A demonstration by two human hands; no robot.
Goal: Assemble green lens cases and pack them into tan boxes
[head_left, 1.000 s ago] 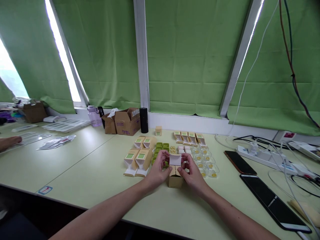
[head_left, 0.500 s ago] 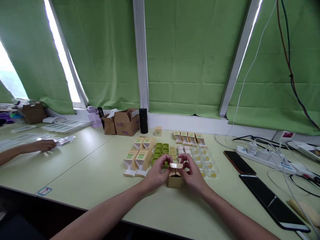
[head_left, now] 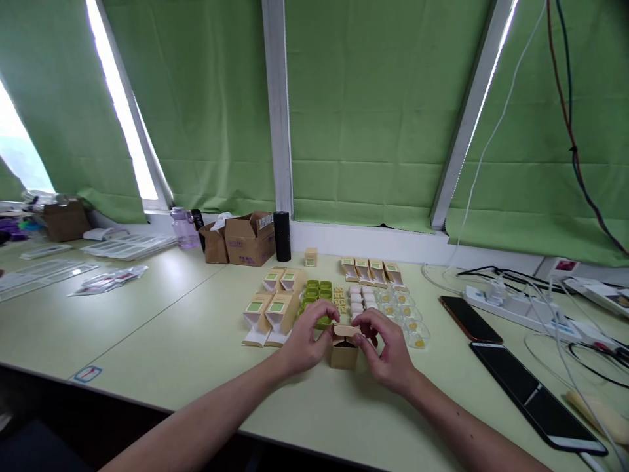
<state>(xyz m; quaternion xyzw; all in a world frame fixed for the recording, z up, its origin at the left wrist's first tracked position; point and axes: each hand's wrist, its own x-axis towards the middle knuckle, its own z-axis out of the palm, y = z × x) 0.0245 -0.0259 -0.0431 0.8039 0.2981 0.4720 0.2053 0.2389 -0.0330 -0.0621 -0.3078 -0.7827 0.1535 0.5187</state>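
Head view: box (head_left: 344, 358) on table (head_left: 196, 341), betw. hands; flap (head_left: 346, 331) part-raised.
L hand (head_left: 305, 342): narrow, holding box's L side.
R hand (head_left: 390, 354): narrow, holding box nr. flap corner.
Flap: best folded evenly, box sq.

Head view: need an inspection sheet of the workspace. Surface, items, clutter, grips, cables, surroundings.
Surface: pale table, sticker near its front edge.
Work items: small cardboard box, top flap not fully down; beyond it, green containers, pinkish-white pieces, clear cups with yellow centres; labelled boxes to the left.
Clutter: phones at right; carton, black cylinder and purple bottle at back.
Grips: left hand and right hand flank the flap; exact fingertip contact unclear.
Cables: several around a power strip, right.
Surroundings: green blinds behind.
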